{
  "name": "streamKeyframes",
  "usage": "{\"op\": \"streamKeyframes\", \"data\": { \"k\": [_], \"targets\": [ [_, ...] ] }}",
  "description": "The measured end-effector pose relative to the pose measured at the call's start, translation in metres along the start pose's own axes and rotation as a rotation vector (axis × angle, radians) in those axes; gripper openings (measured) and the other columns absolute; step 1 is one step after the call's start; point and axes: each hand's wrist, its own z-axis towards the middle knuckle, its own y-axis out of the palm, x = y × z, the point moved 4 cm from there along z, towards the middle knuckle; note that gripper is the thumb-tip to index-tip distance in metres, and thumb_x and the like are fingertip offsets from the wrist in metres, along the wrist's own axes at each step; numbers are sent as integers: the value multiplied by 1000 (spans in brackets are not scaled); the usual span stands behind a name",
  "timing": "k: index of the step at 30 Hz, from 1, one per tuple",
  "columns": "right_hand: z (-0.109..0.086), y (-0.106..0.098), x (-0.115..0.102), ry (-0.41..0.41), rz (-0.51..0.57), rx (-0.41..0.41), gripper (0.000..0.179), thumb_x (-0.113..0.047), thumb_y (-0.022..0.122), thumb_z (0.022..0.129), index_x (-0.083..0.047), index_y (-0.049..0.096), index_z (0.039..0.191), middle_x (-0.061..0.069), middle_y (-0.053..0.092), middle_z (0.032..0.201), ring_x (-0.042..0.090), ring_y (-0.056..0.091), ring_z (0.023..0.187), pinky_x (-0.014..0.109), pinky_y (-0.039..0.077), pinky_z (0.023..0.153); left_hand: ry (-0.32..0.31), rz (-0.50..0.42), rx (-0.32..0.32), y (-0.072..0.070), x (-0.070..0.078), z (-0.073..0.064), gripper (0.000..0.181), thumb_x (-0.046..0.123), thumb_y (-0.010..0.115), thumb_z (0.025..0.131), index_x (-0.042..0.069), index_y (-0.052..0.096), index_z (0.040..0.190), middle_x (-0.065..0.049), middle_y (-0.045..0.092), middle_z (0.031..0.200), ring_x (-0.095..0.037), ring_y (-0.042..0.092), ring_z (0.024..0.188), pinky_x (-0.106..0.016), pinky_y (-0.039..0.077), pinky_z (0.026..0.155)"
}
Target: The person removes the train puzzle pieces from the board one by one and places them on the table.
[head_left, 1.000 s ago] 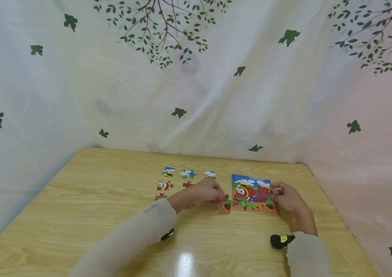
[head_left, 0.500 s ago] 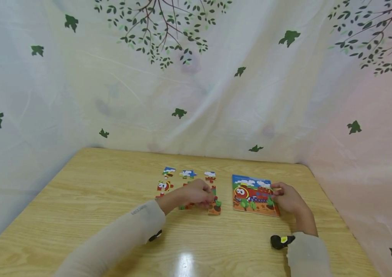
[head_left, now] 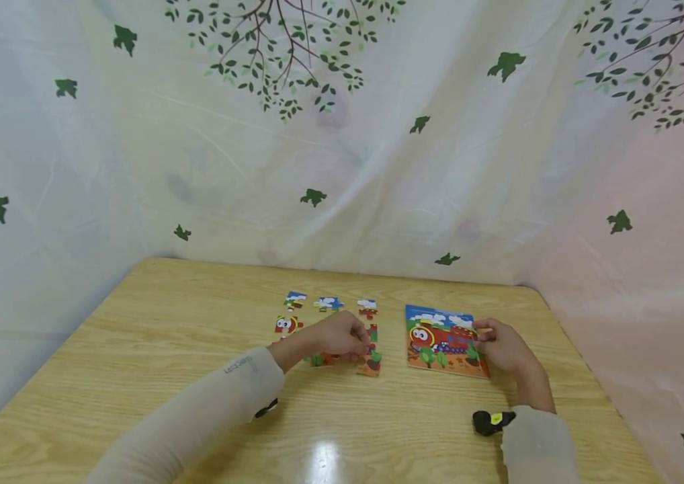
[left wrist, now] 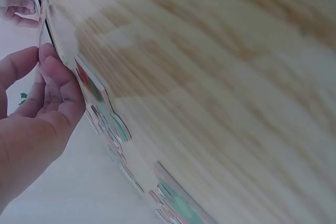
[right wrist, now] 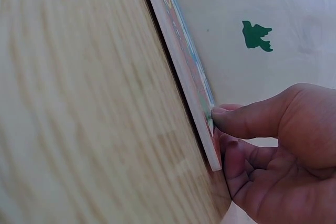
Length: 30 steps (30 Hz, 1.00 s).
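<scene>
My left hand (head_left: 336,334) pinches a jigsaw puzzle piece (head_left: 370,366) with a green plant on orange ground, at the lower right of a loose grid of pieces. In the left wrist view the piece (left wrist: 42,24) stands edge-on between thumb and index finger. My right hand (head_left: 504,348) grips the right edge of a square picture board (head_left: 439,334) printed with a red cartoon train. The thumb lies on its face in the right wrist view, with the fingers curled by the edge of the board (right wrist: 181,77). The left hand and forearm hide several pieces.
Puzzle pieces with sky and clouds (head_left: 328,303) form the far row, and one with a big-eyed face (head_left: 285,325) lies at the left. They rest on a wooden table (head_left: 414,423). A white cloth (head_left: 366,202) with leaf prints hangs behind it.
My left hand has moved left, bringing the plant piece from beside the picture board to the grid's lower right corner. The right hand and the board have stayed in place.
</scene>
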Motion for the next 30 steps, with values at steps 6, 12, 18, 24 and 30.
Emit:
{"op": "streamKeyframes", "data": {
  "k": [6, 12, 18, 24, 30],
  "targets": [
    [0, -1, 0, -14, -5, 3, 42, -2, 58, 100, 9, 50, 139, 25, 60, 115, 35, 57, 104, 42, 50, 83, 27, 59, -27, 2, 1, 1, 5, 7, 71, 96, 7, 73, 91, 0, 71, 84, -15, 64, 70, -27, 52, 62],
    [0, -1, 0, -20, 1, 2, 42, -2, 59, 100, 9, 50, 139, 26, 59, 115, 36, 56, 104, 40, 49, 81, 114, 228, -20, 3, 3, 0, 5, 8, 73, 93, 11, 73, 88, 3, 68, 79, -10, 58, 65, -25, 48, 61],
    [0, 0, 0, -15, 5, 1, 42, -2, 58, 100, 9, 50, 140, 24, 59, 114, 34, 56, 102, 39, 49, 79, 173, 367, 3, 1, 6, 0, 6, 8, 74, 92, 10, 72, 87, 6, 67, 79, -7, 57, 67, -24, 48, 64],
    [-1, -1, -1, -19, 13, -6, 42, -1, 58, 100, 10, 50, 140, 24, 59, 112, 33, 55, 101, 36, 48, 77, 163, 382, 8, 0, 7, 1, 5, 10, 73, 93, 11, 72, 89, 6, 66, 81, -8, 58, 70, -25, 49, 66],
    [-1, 0, 0, 0, 17, -4, 42, -2, 58, 100, 8, 49, 141, 23, 58, 112, 33, 54, 101, 36, 47, 77, 172, 361, 4, -3, 6, 0, 2, 10, 72, 94, 9, 71, 92, 4, 68, 87, -8, 61, 75, -26, 51, 69]
  ]
}}
